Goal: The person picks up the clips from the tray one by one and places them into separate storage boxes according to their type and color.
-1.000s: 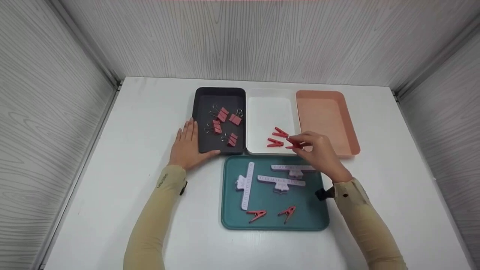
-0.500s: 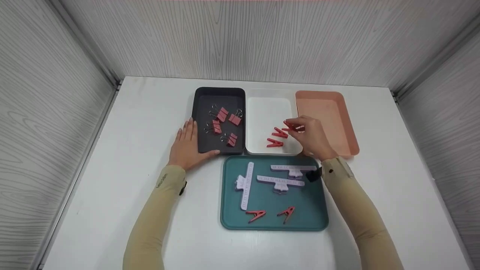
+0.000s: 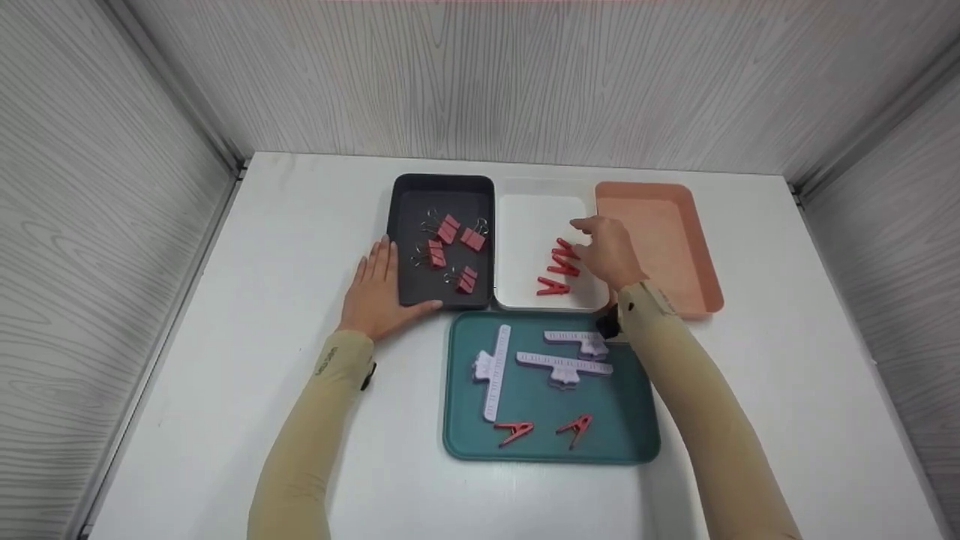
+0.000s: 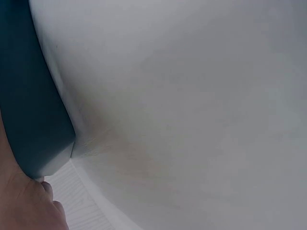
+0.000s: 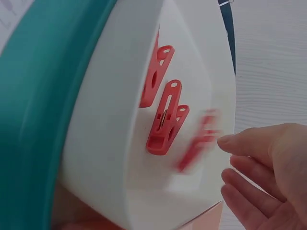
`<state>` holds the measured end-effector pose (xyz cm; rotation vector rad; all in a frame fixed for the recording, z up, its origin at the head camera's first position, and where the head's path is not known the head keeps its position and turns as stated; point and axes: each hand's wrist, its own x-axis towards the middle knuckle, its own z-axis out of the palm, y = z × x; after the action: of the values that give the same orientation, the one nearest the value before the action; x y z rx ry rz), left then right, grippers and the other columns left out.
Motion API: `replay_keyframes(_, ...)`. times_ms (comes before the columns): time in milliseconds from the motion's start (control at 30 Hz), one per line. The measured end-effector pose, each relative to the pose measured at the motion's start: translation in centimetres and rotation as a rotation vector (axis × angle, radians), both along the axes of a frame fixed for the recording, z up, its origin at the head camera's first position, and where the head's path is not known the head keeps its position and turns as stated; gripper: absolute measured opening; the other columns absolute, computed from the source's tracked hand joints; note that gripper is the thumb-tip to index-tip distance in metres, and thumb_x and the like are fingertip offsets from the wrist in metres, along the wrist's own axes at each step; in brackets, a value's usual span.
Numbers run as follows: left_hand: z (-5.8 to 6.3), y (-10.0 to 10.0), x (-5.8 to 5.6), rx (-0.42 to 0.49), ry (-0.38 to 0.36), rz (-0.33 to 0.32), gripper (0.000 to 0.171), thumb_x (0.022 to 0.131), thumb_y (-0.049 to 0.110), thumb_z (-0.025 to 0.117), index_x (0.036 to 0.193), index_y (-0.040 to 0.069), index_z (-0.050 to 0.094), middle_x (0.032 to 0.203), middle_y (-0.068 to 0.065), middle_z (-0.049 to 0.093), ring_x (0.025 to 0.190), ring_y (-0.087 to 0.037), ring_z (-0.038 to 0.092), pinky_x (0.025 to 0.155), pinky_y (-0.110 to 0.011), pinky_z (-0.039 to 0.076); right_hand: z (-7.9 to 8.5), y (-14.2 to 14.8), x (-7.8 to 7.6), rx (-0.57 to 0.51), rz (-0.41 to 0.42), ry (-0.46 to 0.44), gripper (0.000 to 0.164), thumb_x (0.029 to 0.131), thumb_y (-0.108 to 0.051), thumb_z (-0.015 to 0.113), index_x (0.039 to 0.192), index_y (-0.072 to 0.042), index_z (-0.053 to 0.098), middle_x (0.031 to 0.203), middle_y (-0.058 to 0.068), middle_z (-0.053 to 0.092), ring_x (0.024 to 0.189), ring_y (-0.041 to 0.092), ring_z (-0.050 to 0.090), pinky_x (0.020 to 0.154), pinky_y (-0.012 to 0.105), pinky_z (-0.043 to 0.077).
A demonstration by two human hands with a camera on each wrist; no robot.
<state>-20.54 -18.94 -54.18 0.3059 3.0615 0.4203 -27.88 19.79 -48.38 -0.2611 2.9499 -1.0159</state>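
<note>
My right hand (image 3: 609, 251) is over the right side of the white tray (image 3: 525, 298), thumb and fingers apart and holding nothing. Just off its fingertips in the right wrist view, a red clothespin (image 5: 197, 141) is blurred, as if falling. Two more red clothespins, one of them this clothespin (image 5: 165, 120), lie in the same tray. With straight fingers my left hand (image 3: 373, 296) rests against the left side of the black tray (image 3: 442, 298), thumb along its near edge. Several pink binder clips (image 3: 466, 280) lie in that tray.
A teal tray (image 3: 622, 442) in front bears three lilac ruler clips (image 3: 493, 373) and two red clothespins (image 3: 576, 429). To the right of the white tray stands an orange tray (image 3: 660, 240). Wood-patterned panels (image 3: 465, 82) wall in the table's back and sides.
My right hand has moved away from me and a little left over the white tray, and let go of a red clothespin there. The left hand has stayed in place.
</note>
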Motion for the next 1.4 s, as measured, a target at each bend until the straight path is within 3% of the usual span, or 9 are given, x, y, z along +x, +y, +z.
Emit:
replay_keyframes(133, 0.1, 0.1, 0.0, 0.001, 0.006, -0.003, 0.135, 0.078, 0.092, 0.047, 0.160, -0.004, 0.000, 0.168, -0.019, -0.004, 0.154, -0.029, -0.005, 0.124, -0.038, -0.006, 0.3, -0.1, 0.0, -0.002, -0.005, 0.004, 0.043, 0.091, 0.002, 0.074, 0.134, -0.001, 0.067, 0.134, 0.019, 0.064, 0.125, 0.035, 0.058, 0.105, 0.047, 0.050)
replay_keyframes(300, 0.0, -0.1, -0.1, 0.001, 0.018, -0.006, 0.134, 0.079, 0.090, 0.049, 0.160, -0.005, 0.001, 0.168, -0.020, -0.002, 0.155, -0.029, -0.004, 0.124, -0.037, -0.006, 0.8, 0.0, 0.8, -0.042, 0.017, 0.024, 0.044, 0.091, -0.003, 0.076, 0.135, -0.004, 0.067, 0.135, 0.016, 0.064, 0.120, 0.036, 0.060, 0.102, 0.047, 0.052)
replay_keyframes(567, -0.1, -0.1, -0.1, 0.000, 0.017, -0.005, 0.134, 0.078, 0.091, 0.049, 0.160, -0.005, 0.000, 0.168, -0.020, -0.002, 0.154, -0.029, -0.004, 0.124, -0.036, -0.007, 2.4, 0.5, 3.3, -0.054, 0.082, 0.143, 0.046, 0.090, -0.010, 0.080, 0.135, -0.008, 0.068, 0.133, 0.012, 0.065, 0.118, 0.032, 0.061, 0.100, 0.047, 0.053)
replay_keyframes(867, -0.1, 0.0, -0.1, -0.006, 0.016, -0.005, 0.134, 0.078, 0.091, 0.048, 0.160, -0.005, 0.002, 0.168, -0.020, -0.002, 0.154, -0.029, -0.004, 0.124, -0.037, -0.006, 4.0, 1.2, 6.6, -0.071, 0.158, 0.230, 0.049, 0.091, -0.016, 0.080, 0.137, -0.011, 0.067, 0.137, 0.009, 0.064, 0.129, 0.028, 0.057, 0.108, 0.046, 0.047)
replay_keyframes(1200, 0.0, 0.1, 0.0, -0.004, 0.021, -0.009, 0.135, 0.078, 0.091, 0.048, 0.160, -0.005, 0.002, 0.168, -0.020, -0.002, 0.155, -0.030, -0.003, 0.124, -0.038, -0.004, 4.0, 2.4, 9.7, -0.077, 0.263, 0.332, 0.050, 0.087, -0.012, 0.084, 0.134, -0.006, 0.068, 0.133, 0.011, 0.066, 0.124, 0.030, 0.061, 0.104, 0.049, 0.050)
replay_keyframes(1400, 0.1, 0.1, 0.1, -0.002, 0.018, -0.010, 0.134, 0.078, 0.090, 0.049, 0.160, -0.006, 0.002, 0.168, -0.021, -0.002, 0.155, -0.030, -0.003, 0.125, -0.039, -0.003, 3.6, 3.3, 11.5, -0.096, 0.282, 0.333, 0.052, 0.084, -0.011, 0.086, 0.133, -0.006, 0.069, 0.132, 0.010, 0.067, 0.122, 0.030, 0.062, 0.100, 0.049, 0.053)
